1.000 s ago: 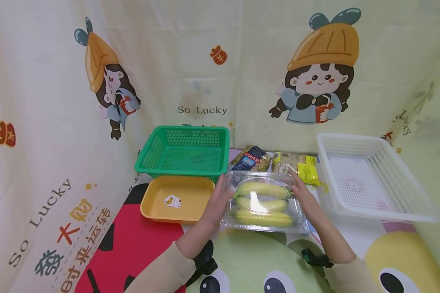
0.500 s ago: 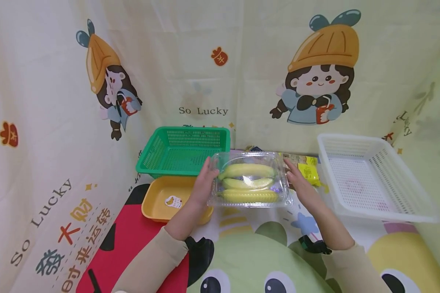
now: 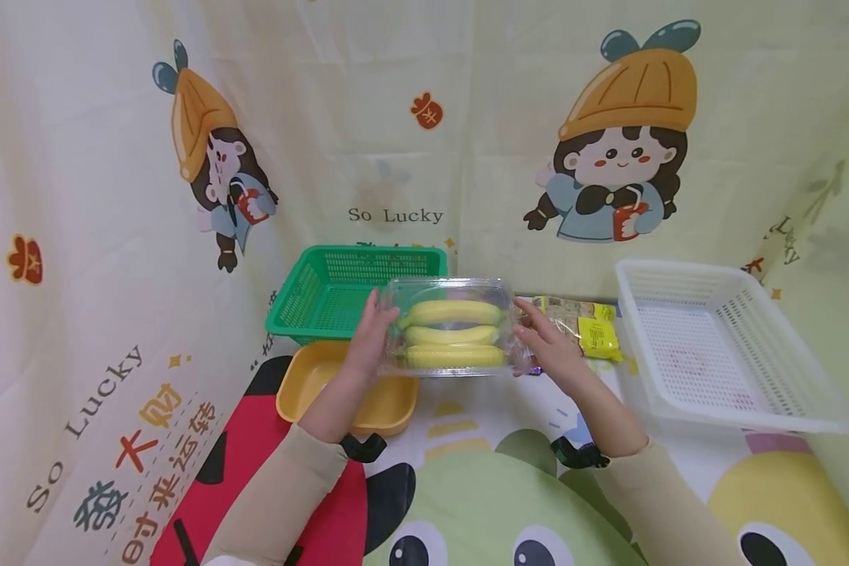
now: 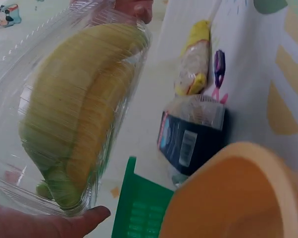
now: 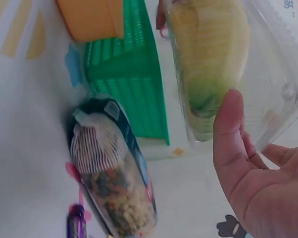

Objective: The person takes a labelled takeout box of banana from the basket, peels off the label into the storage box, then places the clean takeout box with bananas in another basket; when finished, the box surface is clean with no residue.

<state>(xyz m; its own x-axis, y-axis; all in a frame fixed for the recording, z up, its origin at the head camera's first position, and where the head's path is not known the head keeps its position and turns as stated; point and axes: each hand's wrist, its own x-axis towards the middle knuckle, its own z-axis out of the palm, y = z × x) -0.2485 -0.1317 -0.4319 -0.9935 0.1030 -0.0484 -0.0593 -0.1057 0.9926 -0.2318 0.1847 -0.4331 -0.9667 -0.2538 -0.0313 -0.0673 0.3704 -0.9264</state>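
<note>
A clear plastic clamshell box [image 3: 512, 287] of yellow bananas [image 3: 453, 314] is held up over the table, between both hands. My left hand [image 3: 368, 338] grips its left end. My right hand [image 3: 552, 350] holds the right end; in the right wrist view the thumb of that hand [image 5: 268, 193] lies against the clear wall beside the bananas' green tips. From the head, the box overlaps the right part of the green basket [image 3: 304, 306] and the back of the orange-yellow tray [image 3: 389, 405].
A dark blue pasta bag [image 4: 198, 131] and a yellow packet [image 3: 599, 336] lie behind the box, with a small purple item [image 5: 76, 220] near them. A white basket [image 3: 739, 413] stands at the right. Patterned cloth hangs along the back and sides.
Both hands have carried the box of bananas left and upward in the head view, from in front of the packets to over the green basket's right part. The baskets and tray stay put.
</note>
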